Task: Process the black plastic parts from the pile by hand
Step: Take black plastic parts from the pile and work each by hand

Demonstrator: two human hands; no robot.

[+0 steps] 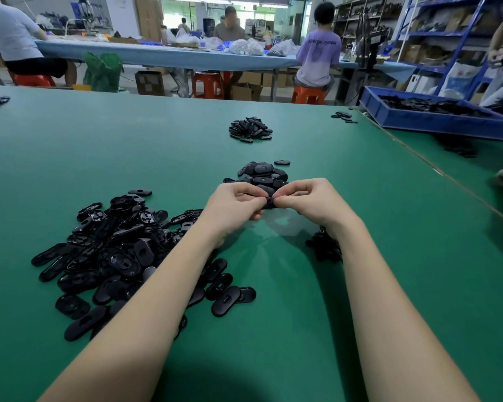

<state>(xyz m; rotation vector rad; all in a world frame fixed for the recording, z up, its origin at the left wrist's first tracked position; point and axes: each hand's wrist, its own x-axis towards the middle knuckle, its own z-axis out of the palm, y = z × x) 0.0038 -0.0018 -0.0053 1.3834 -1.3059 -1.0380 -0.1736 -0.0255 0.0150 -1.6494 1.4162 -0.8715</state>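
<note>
Met above the green counter (360, 285), left hand (233, 207) and right hand (305, 201), fingers curled and pinching one small black plastic part (270, 202) between them. Lay heaped beside the left forearm, the big pile (122, 250); beyond, two smaller heaps (263, 177) (251, 129). Stood at the far right edge, one blue bin (436, 120), with open green surface left and right.
</note>
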